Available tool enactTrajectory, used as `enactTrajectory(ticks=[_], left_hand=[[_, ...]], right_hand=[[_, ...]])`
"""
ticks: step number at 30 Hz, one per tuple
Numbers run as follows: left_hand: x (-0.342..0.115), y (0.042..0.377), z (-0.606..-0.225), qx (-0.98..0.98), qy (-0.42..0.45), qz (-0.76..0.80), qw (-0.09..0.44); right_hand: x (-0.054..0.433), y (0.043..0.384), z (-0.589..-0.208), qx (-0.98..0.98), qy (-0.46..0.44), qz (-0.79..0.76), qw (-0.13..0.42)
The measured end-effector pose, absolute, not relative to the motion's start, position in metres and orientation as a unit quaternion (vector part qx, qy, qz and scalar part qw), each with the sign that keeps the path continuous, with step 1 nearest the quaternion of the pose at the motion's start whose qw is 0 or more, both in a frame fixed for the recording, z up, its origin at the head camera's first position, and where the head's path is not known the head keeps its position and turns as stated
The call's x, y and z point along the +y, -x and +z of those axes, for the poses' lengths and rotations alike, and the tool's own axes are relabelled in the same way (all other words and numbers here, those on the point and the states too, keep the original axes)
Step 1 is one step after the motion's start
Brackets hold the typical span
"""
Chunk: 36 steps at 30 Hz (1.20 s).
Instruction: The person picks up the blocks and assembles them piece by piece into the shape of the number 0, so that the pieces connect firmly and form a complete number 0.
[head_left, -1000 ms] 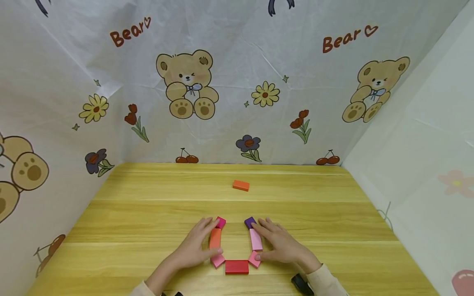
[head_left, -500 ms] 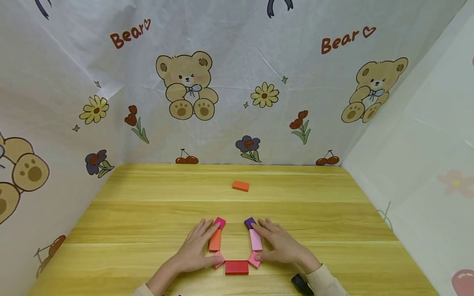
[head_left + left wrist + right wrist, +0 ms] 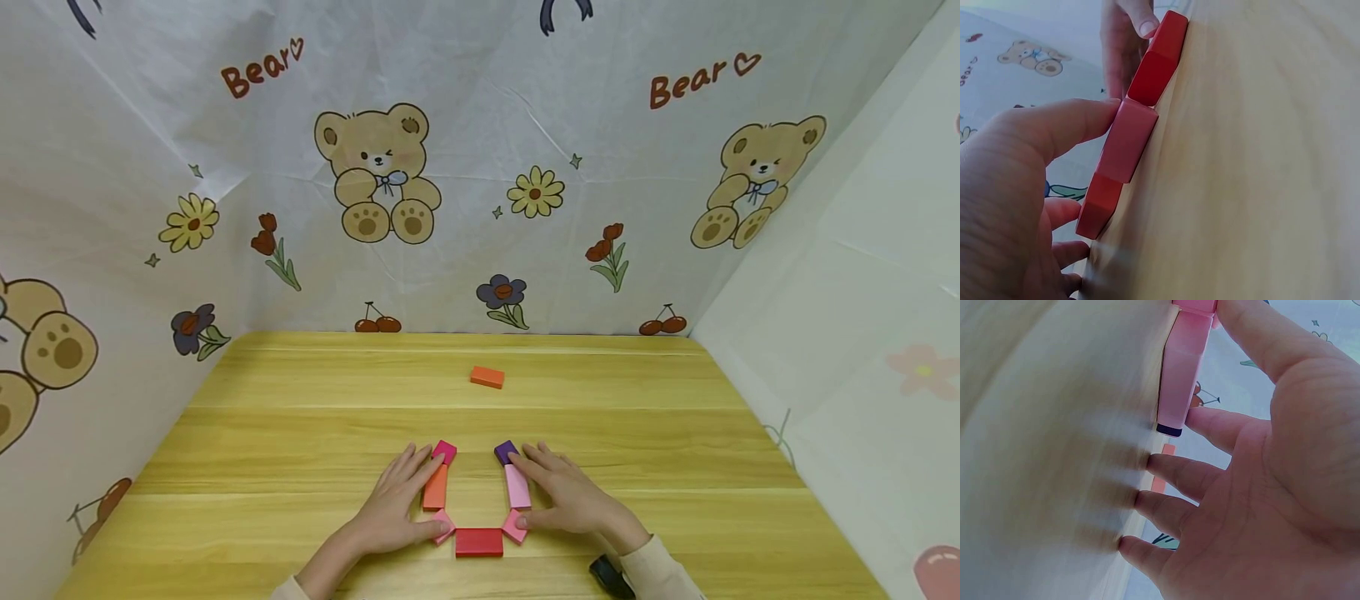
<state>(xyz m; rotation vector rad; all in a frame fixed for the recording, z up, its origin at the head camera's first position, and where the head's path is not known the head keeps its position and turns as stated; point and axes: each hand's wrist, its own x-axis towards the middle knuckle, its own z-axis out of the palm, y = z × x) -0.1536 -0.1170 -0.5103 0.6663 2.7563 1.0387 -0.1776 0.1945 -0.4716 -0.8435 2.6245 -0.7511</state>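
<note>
Small blocks form a U on the wooden table [image 3: 300, 467]. My left hand [image 3: 393, 508] lies along its left side, fingers extended. Its index finger touches the magenta block [image 3: 446, 450], its thumb the left pink block [image 3: 1127, 140]; the orange block [image 3: 435, 490] lies between. Opposite, my right hand [image 3: 566, 496] has its index finger at the purple block [image 3: 506, 452] and its thumb on the right pink block [image 3: 512, 529]. Between those two is a light pink block [image 3: 1180, 369]. A red block [image 3: 479, 543] forms the near end, close to both pink blocks.
Farther back on the table lies a single orange block [image 3: 487, 377]. A black object [image 3: 611, 577] is beside the right sleeve [image 3: 660, 571]. Bear-printed white cloth [image 3: 465, 250] rises behind the table, with white sides left and right.
My left thumb has shifted toward the near edge, and the left pink block has turned and moved slightly against the red block's corner. The right hand has stayed in place.
</note>
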Motion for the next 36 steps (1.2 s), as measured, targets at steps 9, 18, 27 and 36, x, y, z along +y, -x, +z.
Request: enactTrajectory(ticks=[9, 18, 27, 36], left_hand=[[-0.1172, 0.1548, -0.5127, 0.912, -0.232, 0.334, 0.045], [-0.1168, 0.1564, -0.5123, 0.918, -0.235, 0.318, 0.035], [-0.1170, 0.1561, -0.5115, 0.920, -0.234, 0.312, 0.040], [-0.1154, 0.1547, -0.5068, 0.920, -0.230, 0.314, 0.052]], right_hand=[[0.1941, 0.1787, -0.4732, 0.909, 0.292, -0.259, 0.143], [0.1946, 0.1787, -0.4725, 0.909, 0.294, -0.259, 0.142], [0.1940, 0.1792, -0.4719, 0.910, 0.294, -0.256, 0.143], [0.1938, 0.1789, -0.4704, 0.911, 0.288, -0.255, 0.149]])
